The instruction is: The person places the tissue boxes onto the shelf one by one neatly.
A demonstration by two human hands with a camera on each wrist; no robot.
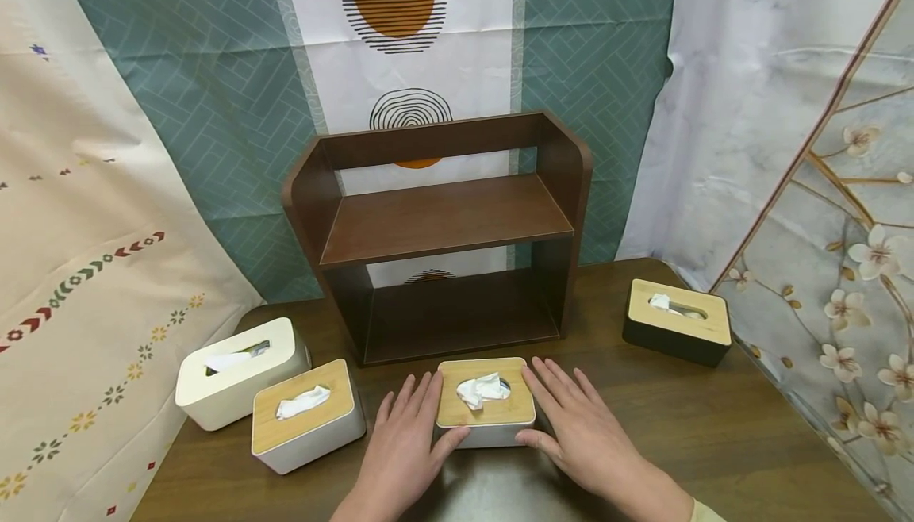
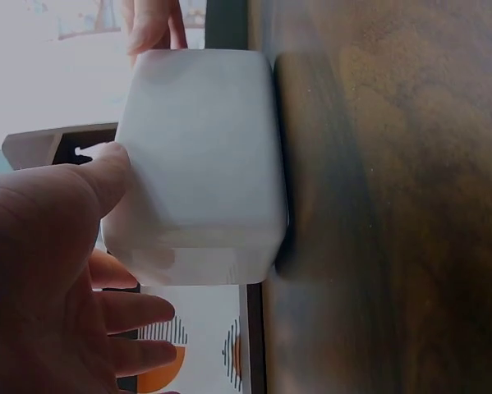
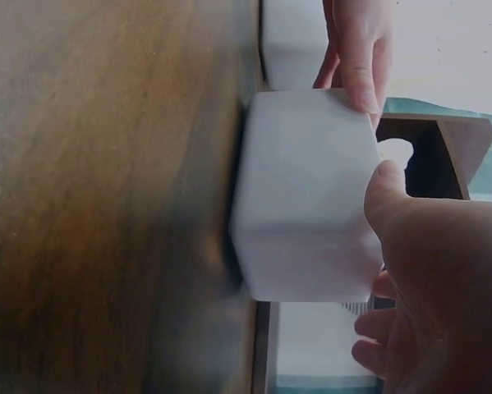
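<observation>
A grey-white tissue box (image 1: pixel 488 436) with a wood-look lid (image 1: pixel 450 407) sits on the table, a white tissue (image 1: pixel 482 389) poking from its oval slot. My left hand (image 1: pixel 402 435) lies along its left side, fingers extended forward and thumb at the front top edge. On the opposite side is my right hand (image 1: pixel 581 427), its fingers also straight and its thumb near the front right corner. Both wrist views show the box's plain front (image 2: pixel 204 148) with a thumb of each hand at its upper edge. The far sides of the fingers are partly hidden.
A dark brown two-tier shelf (image 1: pixel 446 216) stands just behind the box. To the left are another wood-lidded tissue box (image 1: pixel 314 435) and a cream one (image 1: pixel 239 395). A black tissue box (image 1: pixel 674 339) with a wood-look lid stands at the back right. Patterned curtains (image 1: pixel 600 70) surround the table (image 1: pixel 685 435).
</observation>
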